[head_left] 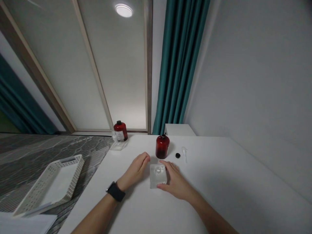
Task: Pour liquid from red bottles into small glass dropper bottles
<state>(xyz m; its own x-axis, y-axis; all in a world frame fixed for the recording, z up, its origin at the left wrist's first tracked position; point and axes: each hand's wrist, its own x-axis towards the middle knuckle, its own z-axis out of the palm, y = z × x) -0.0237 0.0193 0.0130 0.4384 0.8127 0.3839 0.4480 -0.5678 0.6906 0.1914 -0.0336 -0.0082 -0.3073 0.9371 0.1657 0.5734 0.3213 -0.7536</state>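
On the white table (219,188), a clear square container (157,178) with a round neck or opening on top is directly in front of me. My right hand (176,180) grips it from the right, thumb at its near edge and fingers at its far edge. My left hand (136,170) is closed, just left of the container and apart from it; whatever its fingers may hold is hidden. Beyond both hands stands an uncapped-looking dark red bottle (162,148). To its right lie a small black cap (177,155) and a white plastic spoon (184,154).
A second red bottle (121,131) with a black cap and label stands at the far left corner, with clear items (117,146) beside it. A white perforated basket (70,182) sits lower left, off the table. A white box (180,130) adjoins the far edge.
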